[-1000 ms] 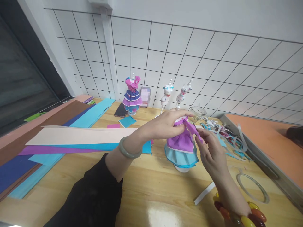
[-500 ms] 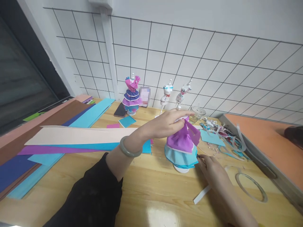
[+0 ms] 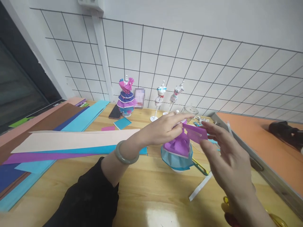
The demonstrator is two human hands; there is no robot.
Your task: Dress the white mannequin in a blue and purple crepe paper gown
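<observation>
A small dress form wears a paper dress with a purple upper layer (image 3: 178, 145) and a light blue lower skirt (image 3: 176, 159). My left hand (image 3: 167, 126), with a jade-coloured bangle at the wrist, closes round its upper part, mostly hiding the bodice. From there a loose purple paper strip (image 3: 195, 133) sticks out to the right. My right hand (image 3: 227, 154) has the strip's free end between thumb and fingers. A yellow-green cutter (image 3: 200, 167) lies beside the skirt. Yellow handles (image 3: 226, 206), perhaps of scissors, show partly beneath my right wrist.
A finished-looking layered doll dress (image 3: 126, 101) stands at the back near a phone (image 3: 115, 112). Two white dress forms (image 3: 158, 97) stand by the wall. Long paper sheets (image 3: 78, 140) cover the left side. A white strip (image 3: 200, 187) lies in front; an orange-lined tray (image 3: 251, 132) is at right.
My right hand has left the cutter beside the skirt and risen to the purple strip. The strip now stretches out rightward. My left hand keeps its hold; the view has shifted slightly.
</observation>
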